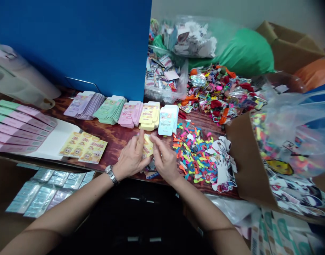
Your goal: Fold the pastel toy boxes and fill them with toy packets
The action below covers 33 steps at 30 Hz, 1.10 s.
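Both my left hand [132,157] and my right hand [164,159] pinch a small yellow printed card [147,147] between them, just above the edge of a dark wooden table [117,140]. A watch sits on my left wrist [111,174]. Beyond my hands stand stacks of flat printed cards in lilac [84,105], green [109,109], pink [130,114], yellow [149,115] and pale blue [167,120]. Several yellow cards [84,147] lie fanned out left of my left hand. Bright cut-out shapes [192,156] lie scattered to the right of my right hand.
Rows of pink boxes [21,125] lie at the left, with silver packets [45,191] below the table edge. A blue board [72,42] stands behind. Plastic bags [191,39], a heap of mixed trinkets [218,92] and cardboard boxes [247,159] crowd the right.
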Tool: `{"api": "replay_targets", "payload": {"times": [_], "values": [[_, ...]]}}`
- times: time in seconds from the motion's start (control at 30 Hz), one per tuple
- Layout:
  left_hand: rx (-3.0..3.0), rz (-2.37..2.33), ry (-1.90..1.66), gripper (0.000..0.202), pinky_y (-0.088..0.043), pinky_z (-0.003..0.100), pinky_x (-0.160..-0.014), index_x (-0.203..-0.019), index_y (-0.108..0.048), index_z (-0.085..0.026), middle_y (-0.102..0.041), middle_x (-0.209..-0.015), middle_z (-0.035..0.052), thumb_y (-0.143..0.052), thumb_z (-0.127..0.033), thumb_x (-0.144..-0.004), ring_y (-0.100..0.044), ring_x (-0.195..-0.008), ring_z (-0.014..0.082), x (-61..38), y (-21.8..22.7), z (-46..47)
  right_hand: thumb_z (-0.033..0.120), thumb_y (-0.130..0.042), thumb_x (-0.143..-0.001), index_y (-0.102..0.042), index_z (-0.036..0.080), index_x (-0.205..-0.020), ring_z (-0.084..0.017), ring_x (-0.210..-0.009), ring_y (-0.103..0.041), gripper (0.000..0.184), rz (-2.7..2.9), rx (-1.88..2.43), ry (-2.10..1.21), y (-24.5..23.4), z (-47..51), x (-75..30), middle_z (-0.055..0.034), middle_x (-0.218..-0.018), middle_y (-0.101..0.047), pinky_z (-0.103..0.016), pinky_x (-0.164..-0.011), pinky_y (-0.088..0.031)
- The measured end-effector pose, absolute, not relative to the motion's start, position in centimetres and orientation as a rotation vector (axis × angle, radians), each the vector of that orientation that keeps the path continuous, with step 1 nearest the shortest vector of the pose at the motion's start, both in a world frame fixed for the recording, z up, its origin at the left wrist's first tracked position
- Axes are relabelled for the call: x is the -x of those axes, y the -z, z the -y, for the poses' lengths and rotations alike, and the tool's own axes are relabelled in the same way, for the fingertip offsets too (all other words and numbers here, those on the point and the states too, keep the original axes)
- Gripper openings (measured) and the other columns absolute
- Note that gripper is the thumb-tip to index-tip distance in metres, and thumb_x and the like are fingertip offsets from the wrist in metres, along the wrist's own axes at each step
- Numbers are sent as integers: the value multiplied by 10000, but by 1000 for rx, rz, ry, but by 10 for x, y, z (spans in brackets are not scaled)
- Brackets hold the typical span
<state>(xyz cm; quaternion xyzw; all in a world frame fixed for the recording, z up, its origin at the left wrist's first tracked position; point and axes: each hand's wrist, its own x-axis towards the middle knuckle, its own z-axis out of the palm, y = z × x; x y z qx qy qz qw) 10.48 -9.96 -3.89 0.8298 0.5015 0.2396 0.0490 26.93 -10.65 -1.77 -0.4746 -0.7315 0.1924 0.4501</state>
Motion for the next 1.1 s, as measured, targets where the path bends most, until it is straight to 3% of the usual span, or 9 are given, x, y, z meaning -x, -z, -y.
{"api": "replay_targets", "payload": {"times": [0.17, 0.37, 0.53, 0.63, 0.73, 0.87, 0.97, 1.1], "values": [[-2554, -1514, -715, 987, -528, 365, -720, -1545, 148, -101, -528, -1133, 173, -514, -422, -887, -580, -964, 282, -103, 38, 98, 134, -383, -992, -413, 208, -1501, -201, -1261, -601, 515, 1842, 1103, -311, 38, 108, -258, -93, -1350, -631, -363, -1065, -531], [-2417, -1521, -587, 1019, -534, 388, -763, -1548, 139, -113, -520, -1189, 179, -545, -386, -844, -565, -1014, 290, -99, 31, 102, 123, -409, -983, -448, 206, -1475, -211, -1294, -572, 500, 1916, 977, -441, 37, 100, -254, -100, -1390, -598, -398, -1100, -501], [-2473, -1776, -449, 911, -509, 402, -859, -1575, 1, -150, -562, -1213, 176, -538, -419, -892, -576, -1048, 293, -71, 21, 115, 182, -479, -983, -417, 217, -1491, -221, -1249, -600, 512, 2135, 842, -468, 29, 73, -263, -102, -1371, -612, -393, -1070, -511], [-2517, -2039, -267, 894, -474, 496, -910, -1567, -150, -119, -607, -1125, 197, -556, -524, -881, -582, -1025, 345, -41, 21, 124, 227, -494, -978, -491, 195, -1439, -263, -1226, -598, 462, 2281, 932, -286, 26, 36, -273, -121, -1321, -643, -447, -1064, -495], [-2490, -2175, -157, 824, -372, 637, -1007, -1535, -289, -127, -604, -1157, 226, -593, -495, -864, -519, -1168, 442, -15, 30, 128, 242, -516, -958, -554, 150, -1380, -304, -1198, -589, 433, 2401, 1195, -184, 25, -13, -282, -157, -1271, -658, -481, -1044, -482], [-2431, -2204, -165, 712, -322, 722, -996, -1505, -358, -131, -503, -1364, 290, -574, -405, -885, -411, -1303, 516, 0, 41, 125, 367, -667, -877, -408, 134, -1491, -361, -1357, -438, 706, 2643, 1452, -240, 22, -70, -284, -200, -1481, -471, -516, -1098, -409], [-2451, -2211, -148, 751, -312, 751, -979, -1511, -339, -121, -469, -1413, 307, -578, -450, -879, -402, -1309, 537, 0, 42, 124, 527, -732, -793, -249, 173, -1560, -412, -1458, -266, 973, 2748, 1600, -360, 21, -92, -277, -200, -1601, -274, -600, -1119, -335], [-2472, -2209, -296, 797, -276, 736, -1043, -1514, -337, -140, -475, -1429, 279, -599, -513, -861, -406, -1331, 512, -6, 37, 121, 564, -782, -724, -250, 171, -1554, -419, -1447, -271, 1061, 2835, 1671, -373, 23, -99, -265, -196, -1554, -365, -613, -1144, -265]]}}
